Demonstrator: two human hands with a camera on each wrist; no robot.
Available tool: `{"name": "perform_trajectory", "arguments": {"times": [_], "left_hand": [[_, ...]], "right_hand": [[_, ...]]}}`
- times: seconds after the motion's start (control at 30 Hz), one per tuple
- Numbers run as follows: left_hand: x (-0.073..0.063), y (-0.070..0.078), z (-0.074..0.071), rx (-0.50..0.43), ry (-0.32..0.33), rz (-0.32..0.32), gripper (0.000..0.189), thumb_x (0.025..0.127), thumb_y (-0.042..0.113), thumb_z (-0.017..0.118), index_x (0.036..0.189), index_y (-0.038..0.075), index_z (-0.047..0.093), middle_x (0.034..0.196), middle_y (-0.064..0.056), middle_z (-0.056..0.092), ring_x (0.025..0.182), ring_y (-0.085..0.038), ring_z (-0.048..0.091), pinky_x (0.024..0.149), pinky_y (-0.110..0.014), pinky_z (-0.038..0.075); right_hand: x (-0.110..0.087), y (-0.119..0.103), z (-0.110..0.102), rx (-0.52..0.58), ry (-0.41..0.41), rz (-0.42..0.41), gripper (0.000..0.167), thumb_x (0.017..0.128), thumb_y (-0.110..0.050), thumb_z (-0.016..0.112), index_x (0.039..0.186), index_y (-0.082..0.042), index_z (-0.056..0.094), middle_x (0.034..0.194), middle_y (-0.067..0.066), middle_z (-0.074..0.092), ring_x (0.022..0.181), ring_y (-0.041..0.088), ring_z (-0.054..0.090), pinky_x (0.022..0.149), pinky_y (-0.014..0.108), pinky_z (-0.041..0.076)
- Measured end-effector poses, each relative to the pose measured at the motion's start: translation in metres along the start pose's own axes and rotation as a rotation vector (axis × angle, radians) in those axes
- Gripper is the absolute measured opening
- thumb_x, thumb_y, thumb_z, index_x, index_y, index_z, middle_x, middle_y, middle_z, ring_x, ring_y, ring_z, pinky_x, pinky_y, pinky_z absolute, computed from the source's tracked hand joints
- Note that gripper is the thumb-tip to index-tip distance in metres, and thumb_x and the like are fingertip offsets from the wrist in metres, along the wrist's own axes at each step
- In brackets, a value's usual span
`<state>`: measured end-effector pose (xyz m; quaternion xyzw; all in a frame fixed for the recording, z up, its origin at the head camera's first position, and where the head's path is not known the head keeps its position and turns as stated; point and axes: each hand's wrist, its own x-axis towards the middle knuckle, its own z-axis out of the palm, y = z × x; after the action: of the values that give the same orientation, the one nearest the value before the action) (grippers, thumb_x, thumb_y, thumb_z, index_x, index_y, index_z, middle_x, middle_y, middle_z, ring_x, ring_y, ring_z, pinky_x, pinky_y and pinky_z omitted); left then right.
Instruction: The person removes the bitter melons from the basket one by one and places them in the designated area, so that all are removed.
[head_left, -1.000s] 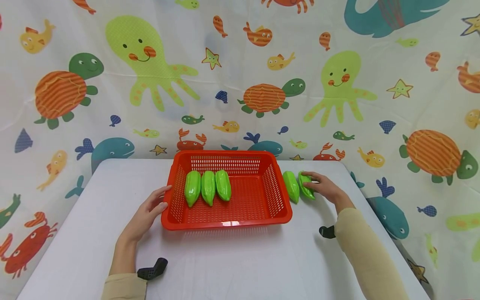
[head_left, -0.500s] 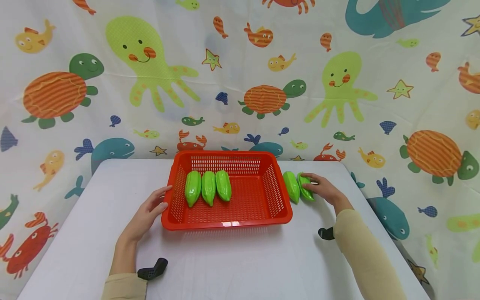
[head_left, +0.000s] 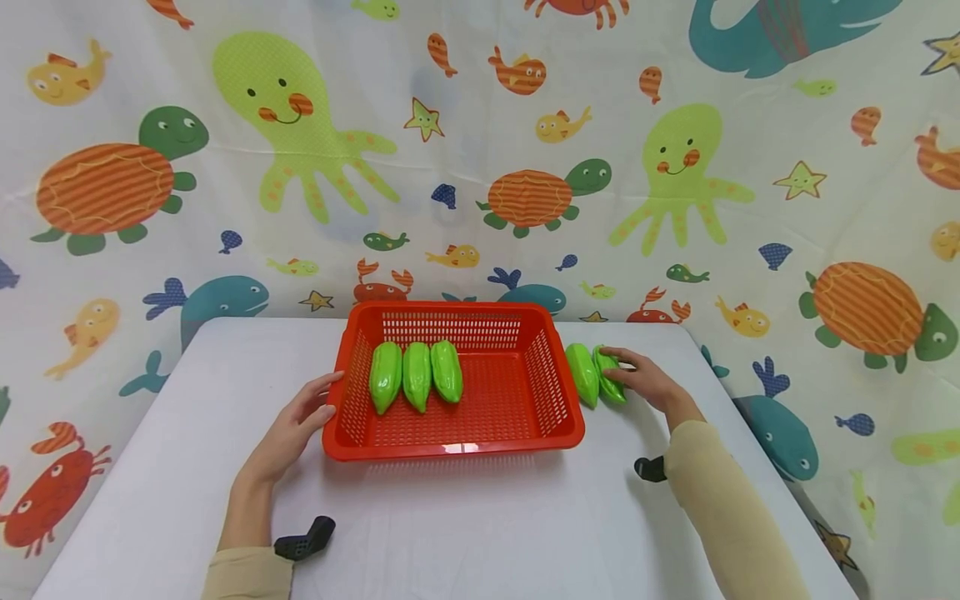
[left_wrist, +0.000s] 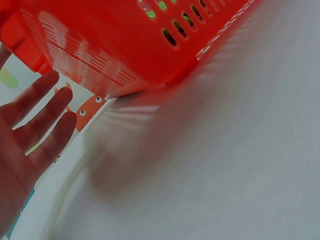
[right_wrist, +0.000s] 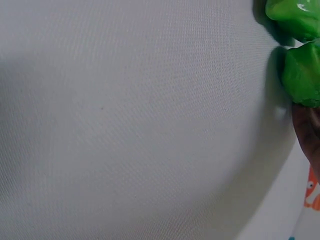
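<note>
My right hand (head_left: 643, 379) holds a shiny green ridged star fruit (head_left: 606, 363) on the table, fingers over its far end and thumb at its near side. A second star fruit (head_left: 582, 375) lies beside it, against the right outer wall of a red plastic basket (head_left: 487, 421). Inside the basket, three more star fruits (head_left: 416, 375) lie in a row at the left. My left hand (head_left: 292, 425) touches the basket's left rim with extended fingers, which show spread apart in the left wrist view. In the right wrist view the held fruit (right_wrist: 304, 75) shows only at the right edge.
The basket stands on a white table (head_left: 465, 533), near its back edge. Behind and beside the table hangs a white curtain (head_left: 450, 108) printed with sea animals. Black camera mounts (head_left: 306, 540) stick out from both wrists.
My right hand has shifted slightly left, bringing its star fruit closer to the one beside the basket. The left hand, the basket and the three fruits inside have stayed put.
</note>
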<state>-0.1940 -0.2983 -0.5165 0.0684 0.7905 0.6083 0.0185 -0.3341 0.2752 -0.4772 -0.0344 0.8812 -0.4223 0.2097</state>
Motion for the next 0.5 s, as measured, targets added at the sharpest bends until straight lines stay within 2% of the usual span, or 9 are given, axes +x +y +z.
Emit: {"name": "perform_trajectory", "arguments": {"times": [0.5], "left_hand": [[-0.0007,0.0029,0.0009,0.002,0.004,0.005,0.054,0.101,0.032,0.051,0.151,0.021,0.035,0.150,-0.012,0.038,0.132,-0.034,0.037,0.101,-0.063,0.039]], "right_hand": [[0.0015,0.0013,0.0006,-0.013,0.008,0.000,0.061,0.097,-0.035,0.060,0.151,-0.021,0.037,0.157,0.018,0.024,0.138,0.044,0.026,0.108,0.060,0.032]]}}
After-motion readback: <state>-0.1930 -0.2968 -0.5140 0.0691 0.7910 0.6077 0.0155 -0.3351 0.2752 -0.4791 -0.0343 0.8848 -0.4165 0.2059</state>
